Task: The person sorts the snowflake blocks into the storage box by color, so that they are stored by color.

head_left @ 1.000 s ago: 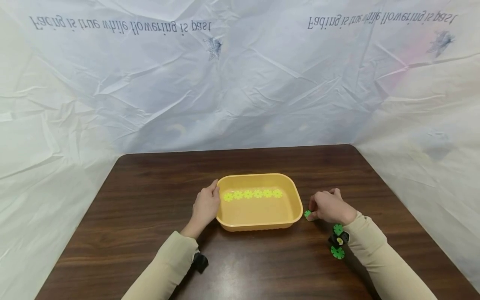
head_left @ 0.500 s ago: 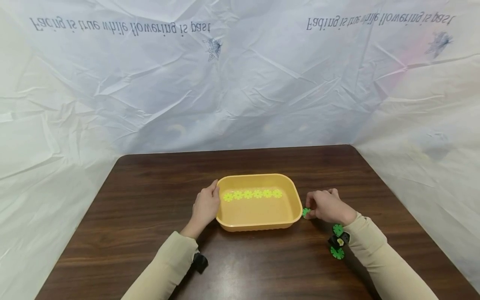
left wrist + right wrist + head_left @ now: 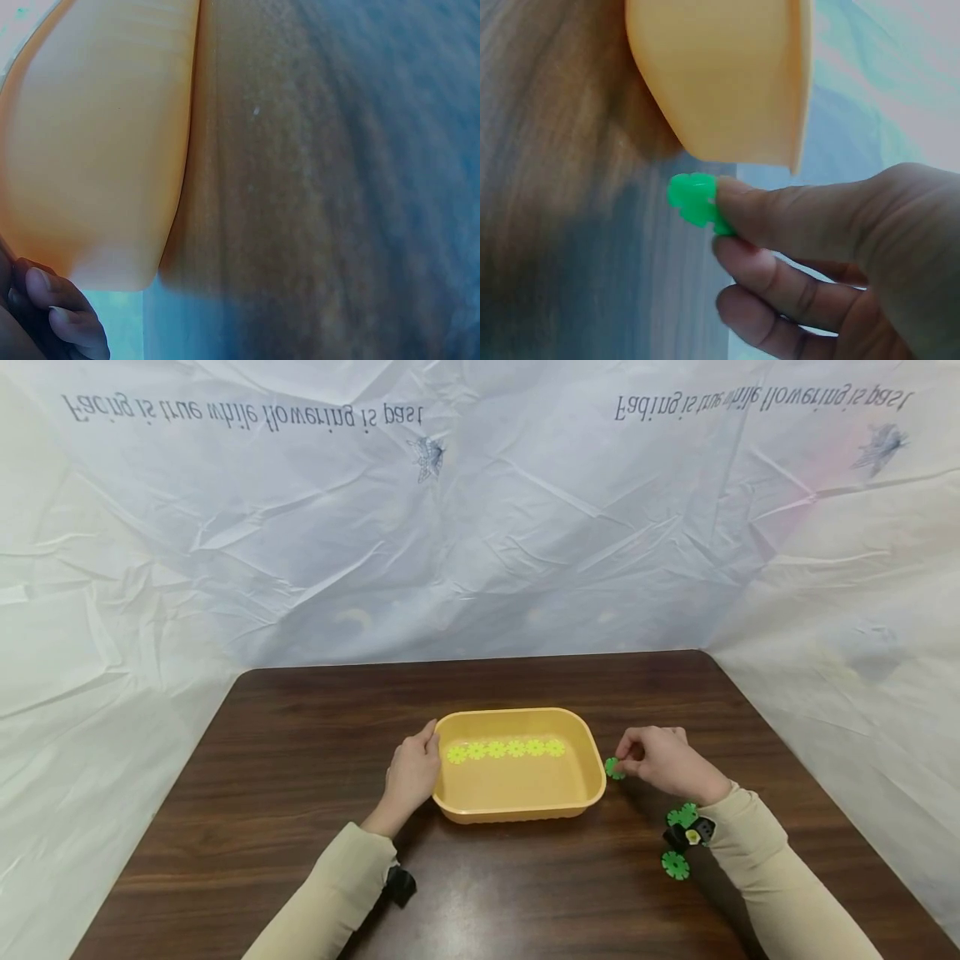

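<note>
A shallow yellow plastic basin (image 3: 517, 787) stands on the table in the head view. Across its floor runs a row of several bright yellow flower-shaped discs (image 3: 497, 749). My left hand (image 3: 409, 774) grips the basin's left side; in the left wrist view its curled fingers (image 3: 66, 324) show at the wall's lower corner. Just outside the right wall, my right hand (image 3: 666, 764) pinches a green notched disc (image 3: 613, 768) between thumb and finger. The right wrist view shows this green disc (image 3: 695, 199) sticking out past the thumb tip, beside the basin's corner.
Several more green discs (image 3: 675, 865) lie on the dark wooden table (image 3: 315, 752) below my right wrist, partly behind the black wrist camera (image 3: 688, 836). White printed sheeting (image 3: 480, 527) hangs behind the table and along both sides.
The right hand, pinching the green disc, has shifted a little toward the table's far side. More of the green discs below the wrist shows. The left hand and basin stay put.
</note>
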### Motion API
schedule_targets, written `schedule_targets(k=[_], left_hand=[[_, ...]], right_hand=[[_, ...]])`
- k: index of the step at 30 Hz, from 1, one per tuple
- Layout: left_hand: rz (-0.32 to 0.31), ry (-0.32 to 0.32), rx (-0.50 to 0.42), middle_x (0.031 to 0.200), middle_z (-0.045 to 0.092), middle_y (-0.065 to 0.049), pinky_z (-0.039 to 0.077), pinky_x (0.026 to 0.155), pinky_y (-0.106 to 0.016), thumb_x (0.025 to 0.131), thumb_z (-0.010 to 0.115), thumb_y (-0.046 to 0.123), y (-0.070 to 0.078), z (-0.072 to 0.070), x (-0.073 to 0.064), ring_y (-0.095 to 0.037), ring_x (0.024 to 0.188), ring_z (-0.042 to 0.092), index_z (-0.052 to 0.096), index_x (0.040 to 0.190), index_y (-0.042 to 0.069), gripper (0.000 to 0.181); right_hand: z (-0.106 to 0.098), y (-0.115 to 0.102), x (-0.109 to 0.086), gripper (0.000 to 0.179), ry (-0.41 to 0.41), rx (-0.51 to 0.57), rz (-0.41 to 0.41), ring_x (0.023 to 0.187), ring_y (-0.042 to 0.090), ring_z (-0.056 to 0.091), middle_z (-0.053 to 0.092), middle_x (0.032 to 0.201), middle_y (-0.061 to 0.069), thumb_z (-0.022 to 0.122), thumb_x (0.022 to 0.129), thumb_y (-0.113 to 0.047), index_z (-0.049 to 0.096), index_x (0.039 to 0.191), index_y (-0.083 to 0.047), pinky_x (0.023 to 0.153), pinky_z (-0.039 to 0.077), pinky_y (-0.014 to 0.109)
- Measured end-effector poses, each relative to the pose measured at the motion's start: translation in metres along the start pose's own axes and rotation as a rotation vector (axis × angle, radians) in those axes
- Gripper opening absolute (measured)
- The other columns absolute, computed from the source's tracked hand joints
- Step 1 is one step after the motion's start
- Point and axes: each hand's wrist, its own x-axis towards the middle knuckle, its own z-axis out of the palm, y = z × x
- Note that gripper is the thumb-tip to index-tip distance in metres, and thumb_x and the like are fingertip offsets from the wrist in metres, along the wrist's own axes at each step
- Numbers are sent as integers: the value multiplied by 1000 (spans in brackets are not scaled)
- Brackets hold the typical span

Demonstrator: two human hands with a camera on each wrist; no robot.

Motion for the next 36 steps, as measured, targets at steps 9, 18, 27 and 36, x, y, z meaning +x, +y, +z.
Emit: schedule_targets(k=[9, 18, 27, 36], left_hand=[[7, 0, -6, 55, 50, -6, 33, 37, -28, 105, 41, 24, 1, -1, -1, -14, 38, 36, 47, 145, 7, 43], [1, -5, 5, 54, 50, -5, 33, 37, -28, 105, 40, 25, -1, -1, -1, -13, 38, 37, 47, 145, 8, 44], [6, 3, 3, 55, 51, -5, 33, 36, -28, 105, 40, 24, -1, -1, 0, -13, 38, 36, 47, 145, 8, 44], [0, 2, -1, 56, 51, -5, 33, 37, -28, 105, 41, 24, -2, 0, 0, -13, 38, 36, 47, 145, 7, 44]], right_hand=[[-8, 0, 3, 5, 183, 58, -54, 65, 13, 54, 61, 76, -6, 63, 92, -8, 64, 96, -10, 81, 30, 45], [-8, -22, 9, 12, 355, 153, -115, 74, 15, 58, 67, 88, 0, 60, 97, -16, 69, 102, -9, 61, 47, 29], [6, -60, 19, 20, 248, 184, -220, 82, 17, 54, 68, 99, -2, 64, 96, -18, 70, 113, -10, 83, 36, 46], [28, -96, 34, 29, 27, 86, -314, 111, 22, 58, 66, 115, 2, 63, 96, -16, 65, 123, -7, 98, 25, 60]])
